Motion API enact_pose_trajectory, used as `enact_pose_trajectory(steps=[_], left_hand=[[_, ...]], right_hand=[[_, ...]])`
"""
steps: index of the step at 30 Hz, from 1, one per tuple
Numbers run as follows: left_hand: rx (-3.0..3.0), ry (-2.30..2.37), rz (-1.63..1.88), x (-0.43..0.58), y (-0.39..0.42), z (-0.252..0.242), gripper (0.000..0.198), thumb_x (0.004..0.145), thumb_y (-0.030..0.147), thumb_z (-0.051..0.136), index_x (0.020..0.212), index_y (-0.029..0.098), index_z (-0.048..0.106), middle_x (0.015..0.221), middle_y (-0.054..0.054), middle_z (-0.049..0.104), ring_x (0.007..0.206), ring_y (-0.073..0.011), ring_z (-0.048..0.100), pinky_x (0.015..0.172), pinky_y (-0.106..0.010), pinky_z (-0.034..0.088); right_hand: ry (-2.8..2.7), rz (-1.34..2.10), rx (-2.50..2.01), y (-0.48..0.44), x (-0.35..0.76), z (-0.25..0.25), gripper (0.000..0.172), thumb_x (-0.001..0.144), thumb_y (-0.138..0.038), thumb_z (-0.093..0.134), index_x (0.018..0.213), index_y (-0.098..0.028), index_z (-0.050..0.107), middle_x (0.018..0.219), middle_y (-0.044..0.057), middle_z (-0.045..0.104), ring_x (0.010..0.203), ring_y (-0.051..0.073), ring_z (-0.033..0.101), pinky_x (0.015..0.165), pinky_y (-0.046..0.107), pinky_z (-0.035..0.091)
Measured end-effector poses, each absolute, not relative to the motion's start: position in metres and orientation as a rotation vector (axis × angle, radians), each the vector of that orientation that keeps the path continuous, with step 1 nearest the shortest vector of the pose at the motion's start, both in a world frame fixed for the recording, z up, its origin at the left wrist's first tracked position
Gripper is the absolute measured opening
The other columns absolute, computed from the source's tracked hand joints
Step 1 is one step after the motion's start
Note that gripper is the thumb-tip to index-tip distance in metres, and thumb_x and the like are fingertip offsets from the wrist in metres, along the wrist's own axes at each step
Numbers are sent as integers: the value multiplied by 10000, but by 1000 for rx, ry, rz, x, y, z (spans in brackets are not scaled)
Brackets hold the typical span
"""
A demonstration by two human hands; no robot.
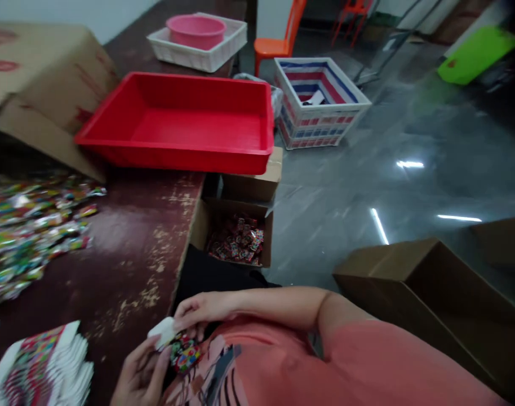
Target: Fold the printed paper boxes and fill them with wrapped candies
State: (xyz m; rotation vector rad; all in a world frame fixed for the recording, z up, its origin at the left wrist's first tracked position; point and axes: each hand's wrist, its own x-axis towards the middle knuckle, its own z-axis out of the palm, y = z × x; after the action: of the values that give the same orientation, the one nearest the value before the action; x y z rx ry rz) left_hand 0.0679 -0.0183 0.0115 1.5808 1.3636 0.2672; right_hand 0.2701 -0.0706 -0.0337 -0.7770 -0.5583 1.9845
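My left hand (140, 376) and my right hand (200, 313) meet close to my body at the table's near edge. Together they hold a small white packet (162, 331) with colourful sachets (185, 354) bunched just below it. The left hand's fingers curl under the packet; the right hand's fingertips pinch its top. A fanned stack of printed white packets (44, 366) lies on the table to the left of my hands. A heap of loose colourful sachets (27, 231) spreads over the table's left side.
An empty red tray (185, 121) overhangs the dark worn table (131, 254). A cardboard box (41, 79) stands at left. A white basket with a pink bowl (196, 31) sits farther back. An open carton with sachets (238, 237) and large cartons (430, 304) stand on the floor.
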Motion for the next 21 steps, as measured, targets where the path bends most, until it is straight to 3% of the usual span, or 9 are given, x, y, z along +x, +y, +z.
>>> enact_pose_trajectory(steps=[3, 5, 8, 10, 11, 15, 18, 21], left_hand=[[1516, 1364, 305, 69, -34, 19, 499, 566, 604, 712, 893, 228, 690, 958, -33, 723, 910, -277, 667, 703, -272, 555], [1401, 1342, 359, 73, -40, 19, 518, 605, 584, 701, 987, 235, 694, 993, -26, 718, 946, -271, 655, 735, -263, 540], [946, 1226, 395, 82, -41, 15, 769, 631, 440, 727, 1336, 297, 457, 1030, -24, 703, 909, -242, 661, 768, -311, 527], [621, 1103, 328, 86, -38, 12, 826, 653, 331, 701, 1404, 274, 359, 1065, -57, 690, 924, -252, 659, 817, -367, 511], [496, 1041, 276, 87, -36, 11, 800, 658, 286, 683, 1397, 241, 379, 1079, -78, 684, 943, -266, 655, 845, -392, 498], [268, 834, 215, 77, -35, 3, 641, 694, 230, 640, 1315, 163, 500, 1099, -119, 672, 1009, -306, 629, 925, -444, 444], [251, 712, 302, 61, -41, -12, 570, 735, 258, 642, 1288, 177, 534, 1122, -117, 665, 1071, -307, 599, 968, -451, 410], [303, 670, 332, 47, -46, -31, 574, 731, 252, 683, 1285, 200, 541, 1167, -110, 646, 1131, -302, 565, 999, -448, 384]], right_hand=[[-593, 2132, -763, -66, 269, -43, 300, 654, -224, 787, 863, -168, 578, 698, -70, 590, 566, 53, 571, 523, 144, 491], [-669, 2284, -759, -59, 271, -40, 315, 618, -169, 788, 857, -161, 582, 712, -65, 604, 584, 62, 586, 547, 163, 507], [-875, 2230, -951, -48, 270, -25, 290, 628, -136, 769, 871, -145, 612, 715, -62, 611, 596, 65, 584, 559, 160, 490], [-1079, 1987, -1114, -45, 265, -12, 186, 704, -189, 730, 865, -128, 659, 698, -57, 603, 578, 52, 548, 538, 138, 449], [-1169, 1881, -1173, -45, 263, -7, 144, 760, -238, 689, 837, -117, 681, 672, -52, 592, 553, 47, 524, 513, 135, 425], [-1318, 1743, -1256, -50, 251, 4, 339, 849, -415, 584, 832, -115, 739, 637, -23, 582, 475, 55, 480, 442, 162, 382], [-1366, 1713, -1296, -49, 246, 3, 317, 803, -427, 652, 965, -172, 748, 746, 5, 641, 539, 84, 543, 473, 175, 420], [-1531, 1524, -1315, -48, 245, 3, 240, 842, -364, 630, 949, -191, 757, 799, 26, 657, 668, 114, 590, 588, 193, 461]])
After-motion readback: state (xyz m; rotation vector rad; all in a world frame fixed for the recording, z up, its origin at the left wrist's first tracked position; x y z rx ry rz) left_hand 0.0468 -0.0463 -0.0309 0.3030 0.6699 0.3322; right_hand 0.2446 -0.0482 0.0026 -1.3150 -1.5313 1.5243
